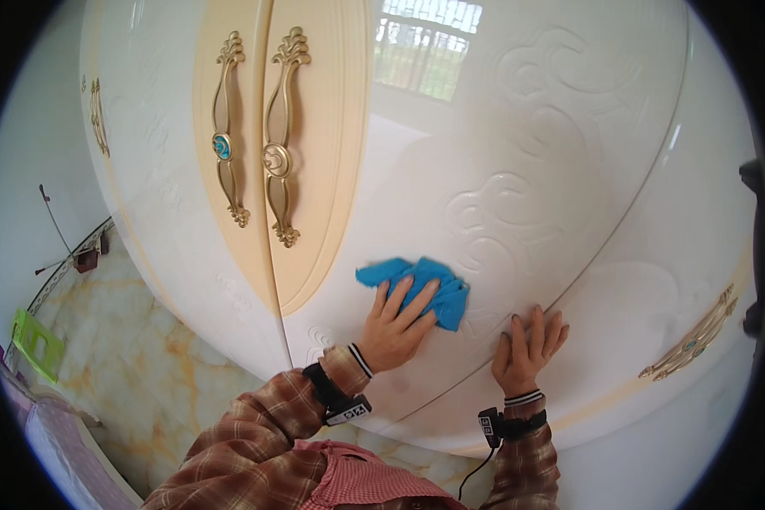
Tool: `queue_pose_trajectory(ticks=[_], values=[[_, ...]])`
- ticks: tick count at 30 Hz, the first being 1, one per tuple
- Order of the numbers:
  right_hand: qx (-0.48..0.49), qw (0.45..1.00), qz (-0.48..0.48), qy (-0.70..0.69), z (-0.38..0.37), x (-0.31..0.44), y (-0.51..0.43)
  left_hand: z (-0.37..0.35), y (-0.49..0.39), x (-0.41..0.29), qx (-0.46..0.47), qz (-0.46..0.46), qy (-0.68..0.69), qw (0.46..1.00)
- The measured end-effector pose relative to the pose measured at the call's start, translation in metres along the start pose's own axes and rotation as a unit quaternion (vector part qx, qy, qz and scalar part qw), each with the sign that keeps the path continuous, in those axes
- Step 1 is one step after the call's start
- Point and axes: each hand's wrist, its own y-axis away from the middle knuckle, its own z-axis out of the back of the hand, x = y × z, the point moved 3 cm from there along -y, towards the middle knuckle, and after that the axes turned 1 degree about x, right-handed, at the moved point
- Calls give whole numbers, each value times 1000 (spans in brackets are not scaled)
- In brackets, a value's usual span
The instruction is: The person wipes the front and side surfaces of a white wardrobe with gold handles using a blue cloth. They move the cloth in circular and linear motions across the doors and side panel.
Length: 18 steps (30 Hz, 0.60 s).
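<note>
My left hand (398, 335) presses a crumpled blue cloth (443, 296) flat against a glossy white wardrobe door (414, 210). The fingers lie spread over the cloth, which sticks out above and to the right of them. To the right, my right hand (524, 357) rests with its fingers apart and nothing in it, touching the door surface by a seam between two panels. Raised scroll carving (494, 210) runs up the door above both hands. Up and left of the cloth are two ornate brass-coloured handles, one plain (279, 153) and one with a blue inset (223, 146).
Another handle (692, 338) is on the right-hand panel. A marble-patterned floor (121, 331) shows at left, with a green plastic stool (38, 344) and a long-handled dustpan (86, 260) near the wall. A pale purple dotted cover (64, 446) lies at lower left. A cable (475, 472) hangs from my right wrist device.
</note>
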Motion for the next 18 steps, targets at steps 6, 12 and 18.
queue_pose_trajectory(ticks=[6,12,18], values=[[19,1000,-14,5,2,-1,2,45,-41,72,-106,100,-47,988],[15,1000,-14,1,1,0,2,42,-3,54,-164,176,23,970],[-6,1000,-18,-18,3,2,-2,14,-10,12,-45,130,28,990]])
